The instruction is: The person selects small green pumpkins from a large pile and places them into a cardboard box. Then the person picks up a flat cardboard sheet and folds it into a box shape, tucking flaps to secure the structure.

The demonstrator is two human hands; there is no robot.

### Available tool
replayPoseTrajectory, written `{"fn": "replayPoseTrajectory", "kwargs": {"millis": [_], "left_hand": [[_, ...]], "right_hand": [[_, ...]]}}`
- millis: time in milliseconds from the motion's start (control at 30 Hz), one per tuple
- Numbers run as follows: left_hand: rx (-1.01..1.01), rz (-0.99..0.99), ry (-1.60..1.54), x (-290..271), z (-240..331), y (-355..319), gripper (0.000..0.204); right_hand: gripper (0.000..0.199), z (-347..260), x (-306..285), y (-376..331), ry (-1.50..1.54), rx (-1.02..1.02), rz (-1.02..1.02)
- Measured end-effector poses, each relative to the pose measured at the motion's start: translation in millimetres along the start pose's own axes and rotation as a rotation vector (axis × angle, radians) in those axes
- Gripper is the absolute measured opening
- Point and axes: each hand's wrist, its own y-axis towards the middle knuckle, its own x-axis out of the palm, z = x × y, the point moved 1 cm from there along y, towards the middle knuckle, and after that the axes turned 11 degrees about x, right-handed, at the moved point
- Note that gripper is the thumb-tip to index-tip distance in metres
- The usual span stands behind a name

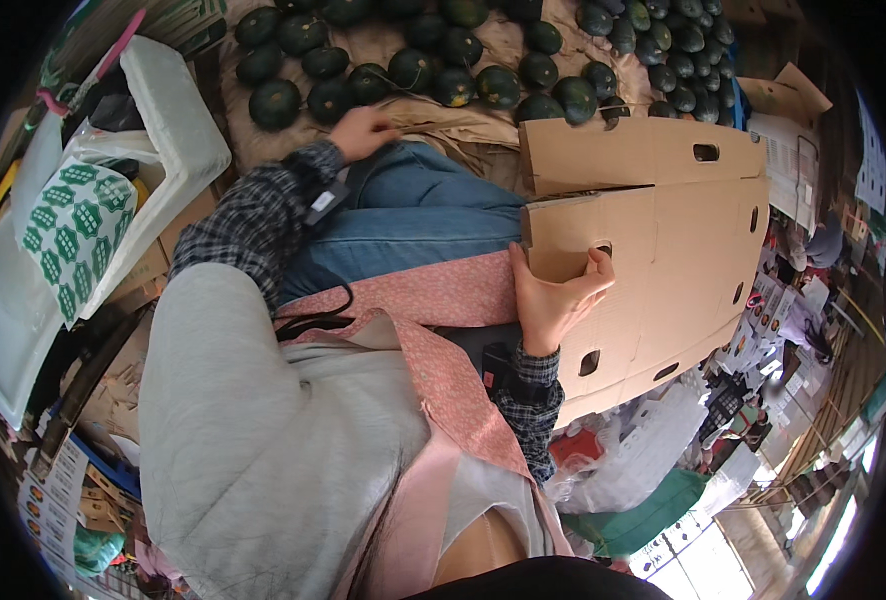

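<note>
My right hand [561, 305] is at the near left edge of a large flattened cardboard box [678, 235]. Its thumb lies along that edge, and its curled fingertips meet the board by an oval hand hole, so the hand spans and grips this part. My left hand [363, 133] is beyond my knee, beside crumpled brown paper [453, 122]. Its fingers are smeared and partly hidden, so I cannot see whether they hold the paper. Dark green round melons [411, 68] lie in loose rows just past this hand.
Smaller dark green melons [698, 60] are heaped at the far right. A white foam box [178, 120] stands at the left, with green-and-white printed wrapping [78, 230] by it. Clear plastic [633, 460] and a green cover [643, 515] lie at the lower right.
</note>
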Motion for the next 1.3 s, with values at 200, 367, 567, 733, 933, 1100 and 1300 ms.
{"fn": "replayPoseTrajectory", "kwargs": {"millis": [200, 367, 567, 733, 933, 1100, 1300], "left_hand": [[0.002, -0.281, -0.784, 50.9, 98.3, 81.5, 0.055], [-0.140, -0.167, -1.401, 65.0, 160.1, 89.4, 0.061], [-0.236, -0.007, -1.090, 32.8, 184.3, 95.2, 0.042], [-0.433, -0.157, -1.318, 17.6, 207.5, 96.5, 0.045], [-0.554, -0.252, -1.332, 40.7, 208.0, 97.1, 0.035], [-0.624, -0.351, -1.248, 33.8, 216.1, 83.0, 0.031], [-0.674, -0.412, -1.019, 10.9, 199.0, 76.2, 0.033]], "right_hand": [[0.091, 3.2, 2.9, 0.6, 0.022, -0.047, 0.026], [0.089, 6.2, 3.5, -1.2, 0.056, -0.060, 0.066], [0.088, -4.9, -3.8, 7.6, -0.089, -0.243, 0.060], [0.082, -1.6, -2.5, 2.8, -0.100, -0.253, 0.103], [0.067, 10.0, -21.3, 8.9, 0.337, -0.217, 0.182], [0.057, 85.7, -119.0, -53.6, 0.112, 0.143, 0.483], [0.088, 249.7, -112.8, -172.1, 0.123, 1.003, 0.540]]}}
